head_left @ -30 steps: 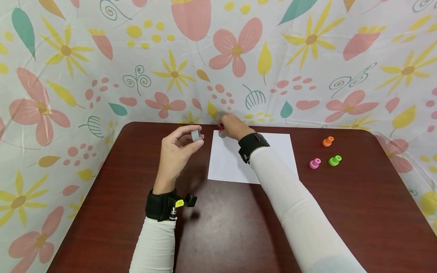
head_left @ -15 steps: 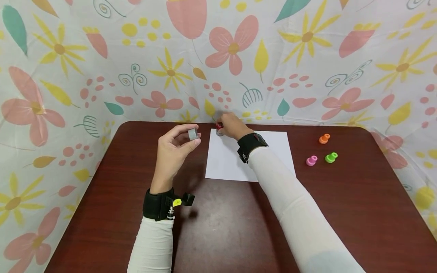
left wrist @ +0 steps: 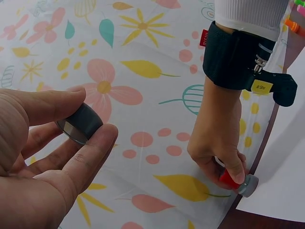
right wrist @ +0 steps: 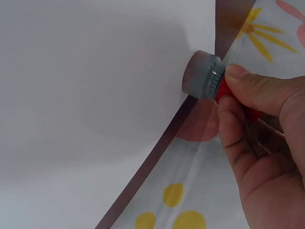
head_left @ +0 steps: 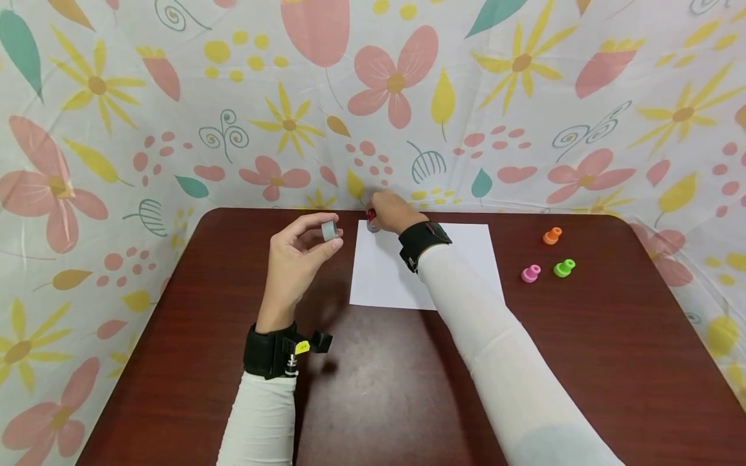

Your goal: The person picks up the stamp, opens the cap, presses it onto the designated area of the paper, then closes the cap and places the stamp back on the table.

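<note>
My right hand (head_left: pixel 392 212) is over the far left corner of a white sheet of paper (head_left: pixel 402 278). Its thumb and fingers pinch the red handle of a small stamp (right wrist: pixel 200 76), whose grey round base faces the paper, right at its corner. To the left, my left hand (head_left: pixel 297 255) is raised above the table. Between thumb and fingertips it holds a small grey cap (left wrist: pixel 83 123), whose hollow open end shows in the left wrist view.
On the table (head_left: pixel 373 382), right of the paper, stand an orange stamp (head_left: pixel 552 236), a pink stamp (head_left: pixel 531 274) and a green stamp (head_left: pixel 564 268). A flower-printed sheet (head_left: pixel 326 97) hangs close behind the table's far edge.
The head view has shifted slightly. My right wrist has tipped a little to the left, with the stamp kept at the paper's corner. The left hand keeps its hold on the cap.
</note>
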`<action>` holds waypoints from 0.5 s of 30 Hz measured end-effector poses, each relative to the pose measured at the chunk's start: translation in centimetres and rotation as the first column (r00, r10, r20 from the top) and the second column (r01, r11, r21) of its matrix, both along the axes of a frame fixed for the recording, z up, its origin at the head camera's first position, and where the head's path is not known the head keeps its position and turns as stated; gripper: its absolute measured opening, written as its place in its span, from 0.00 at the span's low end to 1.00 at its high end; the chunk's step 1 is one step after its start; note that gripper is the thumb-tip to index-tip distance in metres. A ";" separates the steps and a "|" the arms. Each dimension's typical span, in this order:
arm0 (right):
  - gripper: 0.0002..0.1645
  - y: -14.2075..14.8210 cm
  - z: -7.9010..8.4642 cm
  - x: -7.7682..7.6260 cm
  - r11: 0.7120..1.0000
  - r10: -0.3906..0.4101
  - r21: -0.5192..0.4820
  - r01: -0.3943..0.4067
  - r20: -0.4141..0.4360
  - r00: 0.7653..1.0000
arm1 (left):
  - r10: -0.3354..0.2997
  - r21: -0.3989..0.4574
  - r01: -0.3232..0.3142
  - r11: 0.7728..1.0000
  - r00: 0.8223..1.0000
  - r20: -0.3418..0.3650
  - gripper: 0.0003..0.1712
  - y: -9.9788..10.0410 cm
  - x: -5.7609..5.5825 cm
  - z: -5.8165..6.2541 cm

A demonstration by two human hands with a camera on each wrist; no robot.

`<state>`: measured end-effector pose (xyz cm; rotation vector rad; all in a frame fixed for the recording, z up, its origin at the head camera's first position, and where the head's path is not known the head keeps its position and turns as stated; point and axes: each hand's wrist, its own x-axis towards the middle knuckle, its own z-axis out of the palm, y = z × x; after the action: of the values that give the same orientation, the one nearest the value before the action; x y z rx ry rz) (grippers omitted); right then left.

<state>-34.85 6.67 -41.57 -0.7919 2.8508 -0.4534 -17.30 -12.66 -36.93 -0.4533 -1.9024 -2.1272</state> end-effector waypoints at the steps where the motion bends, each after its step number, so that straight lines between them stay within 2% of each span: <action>1: 0.07 0.1 0.0 -0.1 1.000 0.002 -0.006 -0.002 0.005 1.000 | -0.001 0.003 0.001 1.000 1.000 -0.002 0.21 0.0 0.0 0.0; 10: 0.01 0.4 -0.6 -0.1 0.999 0.021 -0.026 -0.022 -0.034 0.999 | 0.016 0.011 -0.016 1.000 1.000 -0.010 0.21 0.0 0.2 0.3; 15: 0.09 -0.1 -0.3 0.2 1.000 0.005 -0.009 -0.005 -0.038 0.999 | 0.006 0.007 -0.006 1.000 1.000 -0.005 0.20 0.0 0.2 0.3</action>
<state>-34.66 6.56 -41.90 -0.8178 2.8832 -0.4560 -17.08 -12.65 -36.62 -0.4510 -1.8906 -2.1267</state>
